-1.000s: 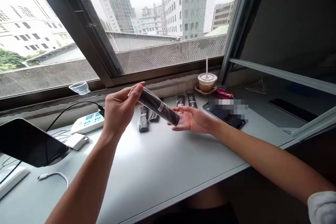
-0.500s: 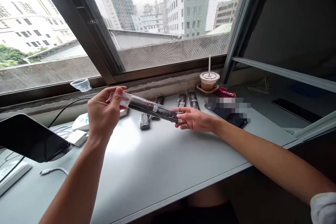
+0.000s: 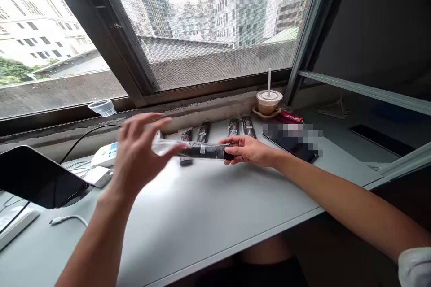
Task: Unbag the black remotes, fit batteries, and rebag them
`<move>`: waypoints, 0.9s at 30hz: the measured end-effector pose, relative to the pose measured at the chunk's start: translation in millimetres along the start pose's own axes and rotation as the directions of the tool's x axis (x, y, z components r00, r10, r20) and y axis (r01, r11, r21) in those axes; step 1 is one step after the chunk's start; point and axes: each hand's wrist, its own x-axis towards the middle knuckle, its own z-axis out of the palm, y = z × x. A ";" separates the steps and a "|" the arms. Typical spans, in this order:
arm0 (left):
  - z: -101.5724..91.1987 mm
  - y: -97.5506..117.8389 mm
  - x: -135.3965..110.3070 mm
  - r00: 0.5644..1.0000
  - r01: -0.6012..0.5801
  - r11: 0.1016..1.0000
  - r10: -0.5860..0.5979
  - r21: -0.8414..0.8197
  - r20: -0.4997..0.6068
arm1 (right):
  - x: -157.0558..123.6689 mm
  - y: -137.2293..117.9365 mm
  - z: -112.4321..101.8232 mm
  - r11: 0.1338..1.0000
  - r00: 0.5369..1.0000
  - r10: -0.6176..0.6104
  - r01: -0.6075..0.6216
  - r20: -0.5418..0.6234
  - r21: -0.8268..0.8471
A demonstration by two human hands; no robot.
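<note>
Just now the left hand (image 3: 139,154) has opened from its pinch, fingers spread and thumb by the slack clear wrapper (image 3: 164,145), touching or not I can't tell, so the wrapped black roll (image 3: 210,151), nearly level above the desk (image 3: 215,210), seems borne by the right hand (image 3: 251,150) gripping its other end.

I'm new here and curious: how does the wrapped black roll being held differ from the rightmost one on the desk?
The held roll is raised in the right-hand grip; the rightmost roll lies on the desk. The held roll runs nearly level across the view; the rightmost roll slants away toward the window. The held roll looks longer, the rightmost roll shorter, though viewing angle may explain that. Both are black, in clear plastic.
</note>
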 end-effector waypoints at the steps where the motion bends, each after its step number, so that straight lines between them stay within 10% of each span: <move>1: 4.5 6.1 -2.5 0.984 -0.132 0.991 0.132 -0.006 0.119 | -0.3 0.0 0.4 0.999 1.000 -0.006 0.006 0.012 -0.046; 4: 20.3 27.3 -9.8 0.860 -0.270 0.958 0.286 -0.100 0.422 | -2.0 -0.4 1.6 0.987 0.999 -0.007 0.015 0.052 -0.159; 9: 30.5 32.6 -21.1 0.709 -0.138 0.990 0.123 -0.034 0.694 | -3.4 -3.6 -3.3 0.947 1.000 0.002 0.008 0.031 -0.322; 14: 24.8 4.6 -29.3 0.682 0.009 0.999 0.020 -0.035 0.731 | -2.7 -10.5 -12.3 0.876 0.977 -0.202 0.150 -0.066 -0.458; 23: 25.3 5.5 -34.5 0.678 0.135 0.978 0.027 -0.161 0.734 | -7.5 -17.9 2.9 0.749 0.657 -0.654 0.491 -0.376 -0.444; 27: 26.1 15.2 -35.6 0.670 0.150 0.966 0.058 -0.211 0.740 | -7.8 -14.5 6.9 0.712 0.645 -0.686 0.501 -0.337 -0.491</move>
